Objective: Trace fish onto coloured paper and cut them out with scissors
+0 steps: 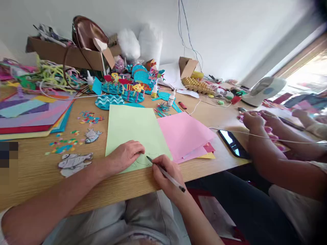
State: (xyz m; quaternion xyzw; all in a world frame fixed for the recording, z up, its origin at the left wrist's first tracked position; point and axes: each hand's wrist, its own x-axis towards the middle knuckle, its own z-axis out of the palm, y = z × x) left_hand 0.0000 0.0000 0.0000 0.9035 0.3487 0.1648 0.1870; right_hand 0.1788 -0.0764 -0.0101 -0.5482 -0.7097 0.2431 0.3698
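Note:
A light green sheet [133, 129] lies on the wooden table, with a thin pen outline [144, 160] near its lower edge. My right hand [167, 173] is closed around a clear pen with a dark cap end [171, 177], its tip on or just above the drawn lines. On the sheet's lower left part rests my left hand [126, 154], fingers curled loosely beside the outline; whether anything is under them is hidden. Pink paper [186, 132] overlaps the right side of the green sheet.
Paper fish cutouts [74, 163] and confetti bits [63, 144] lie at left, near stacked coloured sheets [30, 115]. Blue decorated crafts [133, 93] and a glue bottle [171, 98] stand behind. At right are a phone [233, 144] and another person's hands [255, 120].

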